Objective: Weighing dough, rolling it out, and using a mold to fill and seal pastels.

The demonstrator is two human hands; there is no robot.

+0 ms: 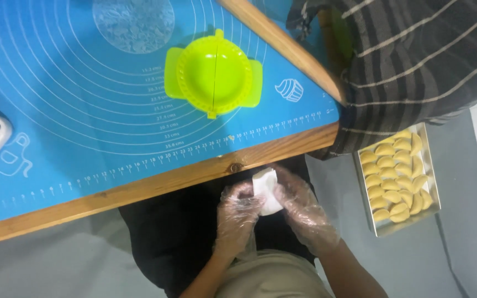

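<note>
- Left hand [237,212] in a thin clear plastic glove, fingers curled onto the small white lump of soft dough [266,190], gripping its lower left side.
- Right hand [303,205], gloved likewise, fingers clenched over the dough's right edge.
- Dough pinched between both sets of fingertips, just below the wooden table edge [155,185].
- Beyond the fingertips, well apart: lime-green round hinged plastic dumpling press [213,74], lying open on the blue silicone pastry mat [73,110].
- Right of the fingers: metal tray [433,182] of yellow crescent pastries [393,176].
- Above the tray: another person's dark striped garment [415,60].
</note>
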